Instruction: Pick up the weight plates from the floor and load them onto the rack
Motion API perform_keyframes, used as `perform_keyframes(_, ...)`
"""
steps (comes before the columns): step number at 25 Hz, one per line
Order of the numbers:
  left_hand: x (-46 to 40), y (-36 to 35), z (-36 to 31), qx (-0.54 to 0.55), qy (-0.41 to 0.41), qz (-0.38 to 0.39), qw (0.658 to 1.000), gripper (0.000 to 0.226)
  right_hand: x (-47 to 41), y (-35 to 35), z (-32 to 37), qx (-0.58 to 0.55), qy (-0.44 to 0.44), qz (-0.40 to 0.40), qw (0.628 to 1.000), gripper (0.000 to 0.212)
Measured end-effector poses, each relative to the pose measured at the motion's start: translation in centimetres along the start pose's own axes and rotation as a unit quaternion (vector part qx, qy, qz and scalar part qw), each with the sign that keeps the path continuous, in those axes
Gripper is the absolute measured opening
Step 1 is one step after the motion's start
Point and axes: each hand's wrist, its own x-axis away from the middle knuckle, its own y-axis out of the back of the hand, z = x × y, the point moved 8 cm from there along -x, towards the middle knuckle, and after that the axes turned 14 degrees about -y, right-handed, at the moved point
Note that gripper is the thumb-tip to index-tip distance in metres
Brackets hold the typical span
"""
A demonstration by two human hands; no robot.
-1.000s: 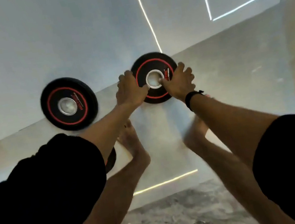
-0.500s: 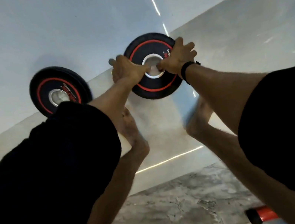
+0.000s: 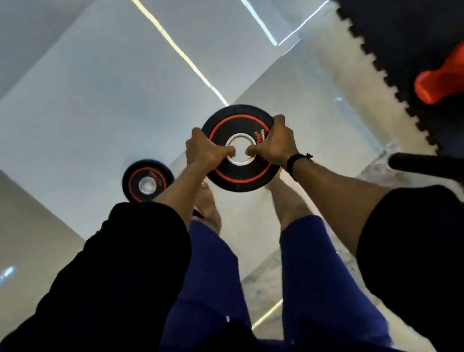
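A black weight plate (image 3: 242, 174) with a red ring and a silver hub hangs flat above my bare feet. My left hand (image 3: 205, 149) grips its left rim with the thumb at the centre hole. My right hand (image 3: 274, 144), with a black band on the wrist, grips the right rim the same way. A second, matching weight plate (image 3: 145, 181) lies flat on the pale floor to the left, partly hidden behind my left forearm. No rack is in sight.
A dark interlocking foam mat (image 3: 411, 7) covers the floor at the upper right. On it lies an orange-red object (image 3: 458, 70). A black bar (image 3: 444, 168) juts in from the right edge. Glossy pale tiles (image 3: 73, 95) stretch to the left and ahead.
Both hands have lifted the plate off the floor and I have straightened up. The view has swung right, bringing the foam mat, the orange-red object and the black bar into sight.
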Motion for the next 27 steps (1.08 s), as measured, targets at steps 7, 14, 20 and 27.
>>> perform_keyframes(7, 14.6, -1.9, -6.0, -0.126, -0.106, 0.130, 0.978, 0.097, 16.8, 2.3, -14.0, -0.298, -0.101, 0.022, 0.949, 0.086)
perform_keyframes(14, 29.0, -16.2, -4.8, -0.241, -0.156, 0.293, 0.912, 0.104, 28.3, -2.7, -35.5, -0.530, -0.260, -0.040, 0.806, 0.072)
perform_keyframes(20, 45.6, -29.7, -2.0, -0.302, -0.222, 0.365, 0.852, 0.094, 38.5, -10.3, -54.2, -0.662, -0.320, -0.090, 0.671, 0.077)
perform_keyframes(27, 70.9, -44.3, 2.5, -0.355, -0.322, 0.490, 0.728, 0.106, 55.1, -15.5, -75.1, -0.756, -0.357, -0.211, 0.506, 0.092)
